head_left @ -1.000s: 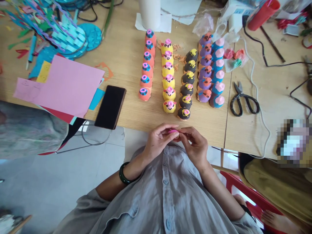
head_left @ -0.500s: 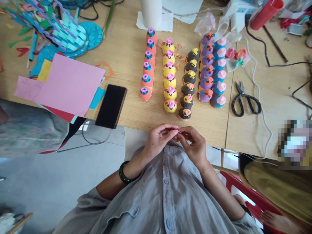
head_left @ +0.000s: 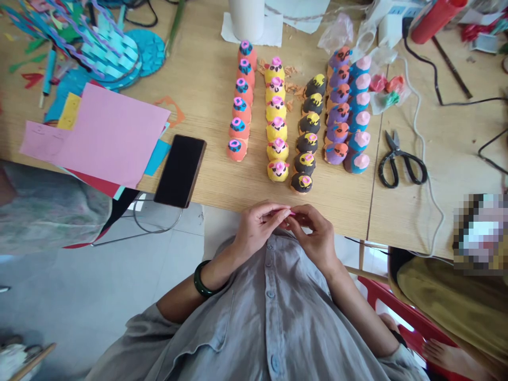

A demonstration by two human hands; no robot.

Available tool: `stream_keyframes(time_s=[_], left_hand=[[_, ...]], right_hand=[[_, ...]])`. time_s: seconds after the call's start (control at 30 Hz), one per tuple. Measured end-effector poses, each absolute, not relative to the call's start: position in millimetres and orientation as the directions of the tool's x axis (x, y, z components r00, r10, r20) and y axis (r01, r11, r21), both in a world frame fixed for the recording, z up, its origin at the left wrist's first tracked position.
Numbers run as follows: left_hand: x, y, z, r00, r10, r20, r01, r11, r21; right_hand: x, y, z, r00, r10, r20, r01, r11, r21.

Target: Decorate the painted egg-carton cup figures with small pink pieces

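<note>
My left hand (head_left: 257,227) and my right hand (head_left: 315,235) meet just below the table's near edge, over my grey shirt. Both pinch a small piece of pink clay (head_left: 289,212) between thumbs and fingertips; most of it is hidden by the fingers. A dark green bangle (head_left: 200,280) sits on my left wrist. On the wooden table (head_left: 206,90) beyond my hands stand several rows of small painted clay figures: orange (head_left: 240,103), yellow (head_left: 277,121), black (head_left: 307,140), purple (head_left: 337,106) and blue (head_left: 359,116).
A black phone (head_left: 180,170) lies at the table's edge left of my hands, beside pink paper sheets (head_left: 107,135). Black scissors (head_left: 400,161) and cables lie right. Blue paper craft (head_left: 115,53) sits far left. Another seated person (head_left: 456,301) is at right.
My hands have stayed together, kneading the pink piece; less of it shows now. The view has shifted slightly so the table appears a little higher.
</note>
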State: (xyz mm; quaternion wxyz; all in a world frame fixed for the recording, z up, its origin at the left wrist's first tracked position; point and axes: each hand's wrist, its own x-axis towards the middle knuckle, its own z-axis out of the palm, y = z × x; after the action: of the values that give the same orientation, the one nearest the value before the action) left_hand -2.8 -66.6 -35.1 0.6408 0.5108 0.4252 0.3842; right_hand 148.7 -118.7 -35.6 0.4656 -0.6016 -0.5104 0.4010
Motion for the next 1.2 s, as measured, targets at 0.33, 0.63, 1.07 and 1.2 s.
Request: stream_keyframes(time_s=[0.33,0.63,1.07,1.2], left_hand=[[-3.9,-66.5,-32.9,0.358,0.921,-0.157,-0.024,0.177,0.984],[-6.7,-62.8,-31.4,0.288,0.952,-0.104,0.053,0.093,0.994],[-5.6,-56.1,-28.5,0.309,0.836,-0.453,-0.37,0.545,0.753],[-3.0,-63.1,-29.0,0.414,0.828,-0.378,-0.228,0.496,0.838]], right_hand=[[149.3,-117.9,-32.7,0.165,0.985,-0.052,0.164,-0.08,-0.983],[149.1,-113.1,-20.8,0.185,0.915,-0.358,-0.382,-0.269,-0.884],[155.5,-109.7,-15.2,0.051,0.881,-0.471,-0.635,-0.335,-0.696],[157.3,-107.0,-15.8,-0.028,0.863,-0.504,-0.712,-0.371,-0.596]])
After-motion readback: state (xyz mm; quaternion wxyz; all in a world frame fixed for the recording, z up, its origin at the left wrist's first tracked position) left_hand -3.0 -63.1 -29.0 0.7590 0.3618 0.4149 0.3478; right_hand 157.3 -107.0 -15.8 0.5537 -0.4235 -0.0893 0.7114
